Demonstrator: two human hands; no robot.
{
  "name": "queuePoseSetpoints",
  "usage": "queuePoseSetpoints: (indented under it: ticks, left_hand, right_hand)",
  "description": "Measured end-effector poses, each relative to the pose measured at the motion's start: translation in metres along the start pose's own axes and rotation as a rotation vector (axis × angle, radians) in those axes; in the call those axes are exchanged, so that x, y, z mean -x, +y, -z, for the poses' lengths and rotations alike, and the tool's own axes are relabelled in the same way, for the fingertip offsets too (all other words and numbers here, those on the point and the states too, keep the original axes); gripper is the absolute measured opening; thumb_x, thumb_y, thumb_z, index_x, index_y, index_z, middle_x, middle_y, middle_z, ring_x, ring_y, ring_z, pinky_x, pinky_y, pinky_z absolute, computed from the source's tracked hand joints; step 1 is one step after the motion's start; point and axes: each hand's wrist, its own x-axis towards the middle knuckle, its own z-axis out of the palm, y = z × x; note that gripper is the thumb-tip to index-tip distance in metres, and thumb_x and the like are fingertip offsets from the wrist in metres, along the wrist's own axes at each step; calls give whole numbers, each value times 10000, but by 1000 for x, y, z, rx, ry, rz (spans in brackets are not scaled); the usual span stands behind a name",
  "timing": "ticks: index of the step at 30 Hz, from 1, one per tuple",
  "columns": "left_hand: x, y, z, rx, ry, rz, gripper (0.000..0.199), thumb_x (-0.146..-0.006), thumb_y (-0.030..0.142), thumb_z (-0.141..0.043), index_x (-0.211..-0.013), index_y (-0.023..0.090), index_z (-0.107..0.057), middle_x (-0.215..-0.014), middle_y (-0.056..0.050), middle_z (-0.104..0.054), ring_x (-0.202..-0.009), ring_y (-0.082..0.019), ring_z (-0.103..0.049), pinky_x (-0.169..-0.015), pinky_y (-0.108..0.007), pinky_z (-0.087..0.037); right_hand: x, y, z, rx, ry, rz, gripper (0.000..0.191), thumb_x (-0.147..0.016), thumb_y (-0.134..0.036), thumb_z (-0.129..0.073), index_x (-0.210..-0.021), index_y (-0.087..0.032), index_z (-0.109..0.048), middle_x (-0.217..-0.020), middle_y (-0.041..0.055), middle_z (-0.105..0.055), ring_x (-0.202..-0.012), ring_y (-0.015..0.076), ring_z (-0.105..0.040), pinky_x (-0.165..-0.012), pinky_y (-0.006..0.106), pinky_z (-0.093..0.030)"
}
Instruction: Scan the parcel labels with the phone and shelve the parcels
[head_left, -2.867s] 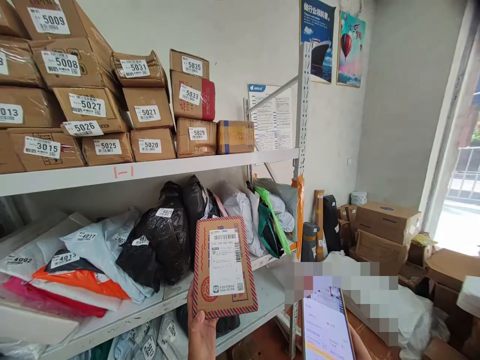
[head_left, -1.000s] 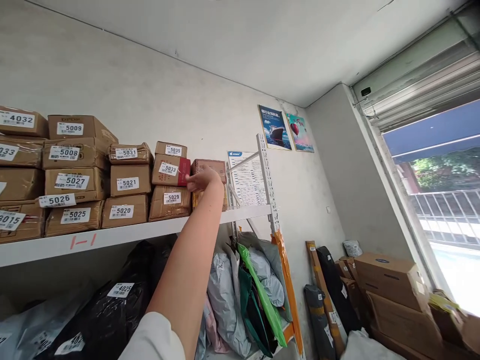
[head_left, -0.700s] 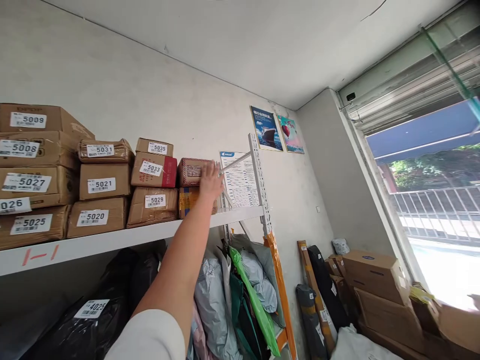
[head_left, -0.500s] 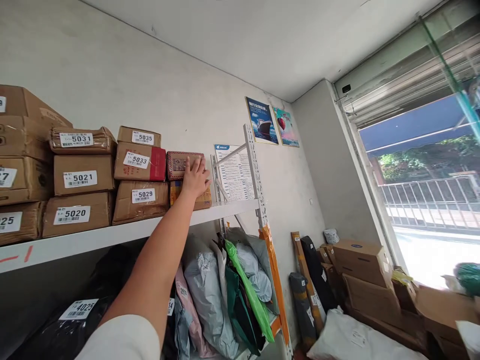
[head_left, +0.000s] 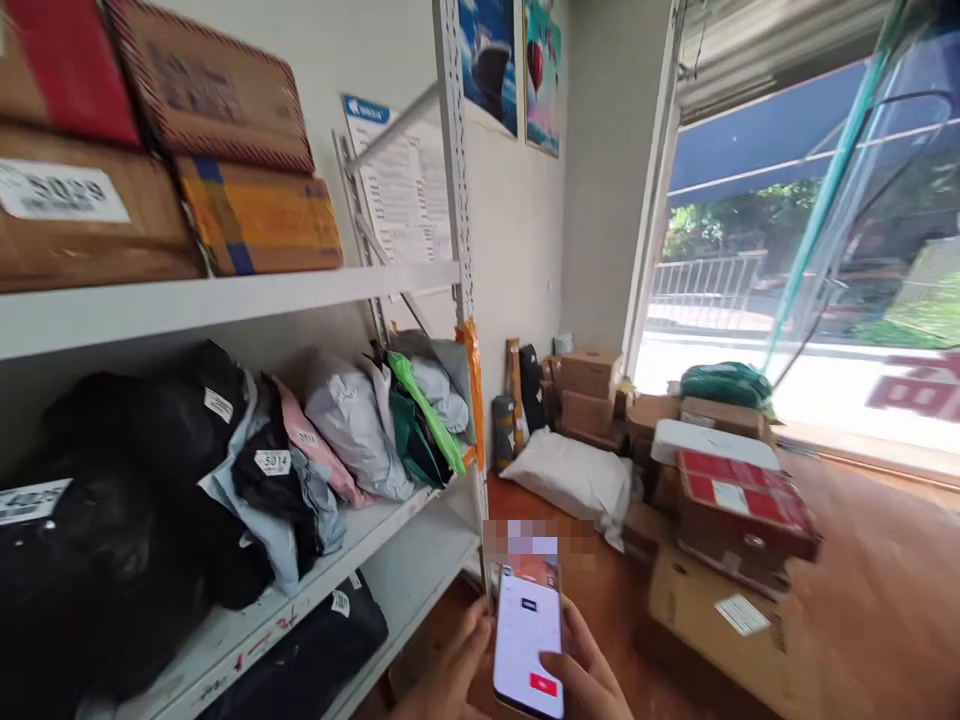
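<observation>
A smartphone with a lit white screen and a red button is held upright low in the view, just right of the shelf post. My left hand closes along its left edge. My right hand grips the other side, its thumb over the lower screen near the red button. The phone's top is covered by a blurred patch. Up on the top shelf, a box with a red-striped border rests on a box with yellow and blue tape; neither hand touches them.
The white shelf rack fills the left, with bagged parcels such as a black bag and a green one. Right of it, a white sack, a red-topped box and a large carton stand on the floor.
One of my arms was stretched up with its hand on the red-striped box; that hand has come away. The view has turned down and right, and both hands now hold a phone.
</observation>
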Motion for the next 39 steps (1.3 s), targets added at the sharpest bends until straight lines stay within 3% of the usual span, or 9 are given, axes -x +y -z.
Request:
queuePoseSetpoints:
  ticks: [3,8,15,19,22,27,32,36,39]
  left_hand:
    - [9,-13,-3,186,-21,123,639,-741,666,-492,-1288,337,-479,-1261,-116,-564,-1031,-346,-594,-712,-474,-514]
    - [38,-16,6,329,151,153,628,-691,654,-575,-1271,435,-475,-1309,-30,-547,-1043,-310,-590,-607,-358,-517]
    - [62,-18,15,302,113,266,594,-801,615,-449,-1266,256,-534,-1208,-104,-616,-994,-298,-617,-535,-306,-524]
    - [66,-15,15,333,124,261,572,-806,589,-473,-1279,270,-520,-1235,-100,-600,-931,-273,-636,-509,-278,-515]
    - [70,-11,15,336,110,265,539,-820,577,-455,-1235,251,-565,-1237,-103,-597,-874,-257,-641,-511,-291,-522]
    - [75,-7,14,331,96,243,519,-815,575,-465,-1204,256,-592,-1304,-85,-545,-933,-265,-618,-497,-287,-526]
    - [77,-7,14,359,33,249,542,-820,568,-462,-1238,239,-566,-1129,-116,-647,-796,-227,-623,-504,-269,-509]
    - [82,-1,15,422,42,240,504,-823,545,-477,-1244,281,-556,-1179,-87,-624,-863,-247,-623,-524,-299,-530]
    - [86,0,17,429,23,250,496,-832,535,-469,-1232,258,-569,-1168,-105,-628,-871,-255,-626,-526,-308,-538]
  right_hand:
    - [1,9,-24,-113,-153,-81,473,-530,-182,-731,-973,-253,-580,-848,14,-718,-788,245,-657,-705,369,-498]
    - [19,20,-54,-47,-71,-201,301,-640,-277,-703,-909,-223,-581,-777,-20,-685,-689,186,-611,-662,305,-453]
    - [34,39,-71,106,-37,-158,394,-614,-313,-733,-940,-232,-526,-808,-16,-688,-730,195,-592,-658,305,-450]
    - [41,39,-72,132,-7,-135,378,-641,-361,-719,-934,-232,-519,-795,-14,-681,-718,194,-589,-646,302,-445]
    - [44,36,-69,72,-74,-144,402,-648,-375,-706,-982,-241,-528,-824,-18,-684,-716,196,-593,-639,302,-447]
    - [49,34,-71,89,-88,-129,442,-656,-455,-722,-997,-249,-530,-865,-10,-685,-770,208,-596,-681,316,-453]
    - [51,41,-69,135,-63,-103,442,-664,-470,-716,-1001,-254,-531,-876,-1,-688,-764,212,-592,-673,327,-449]
    - [50,39,-55,144,-139,-30,373,-729,-386,-629,-1075,-256,-580,-1051,30,-681,-955,257,-573,-826,380,-425]
    - [51,28,-50,241,-222,18,382,-714,-248,-558,-1091,-255,-618,-1058,25,-682,-995,268,-552,-887,399,-384]
